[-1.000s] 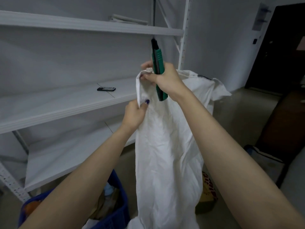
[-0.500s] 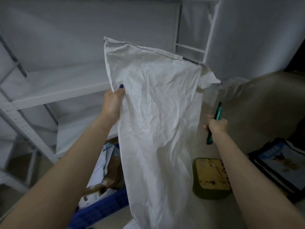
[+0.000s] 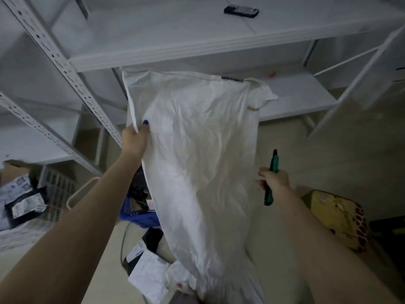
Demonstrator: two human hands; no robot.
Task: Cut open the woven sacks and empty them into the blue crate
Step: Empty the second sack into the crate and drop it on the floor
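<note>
Sack (image 3: pixel 197 161) centre — crate (image 3: pixel 140 218) behind it, lower left; knife (image 3: pixel 271 178) right.

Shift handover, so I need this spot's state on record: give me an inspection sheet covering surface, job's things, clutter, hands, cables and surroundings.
Surface: beige floor, bare in patches.
Job's things: white woven sack hanging limp; green utility knife; blue plastic crate partly behind the sack, holding parcels.
Clutter: labelled mail parcels on the floor; yellow patterned box at right; white slatted basket at left.
Hands: left hand grips the sack's edge; right hand holds the knife, clear of the sack.
Cables: thin dark cord on the floor by the crate.
Surroundings: white metal shelving; small black device on a shelf.
</note>
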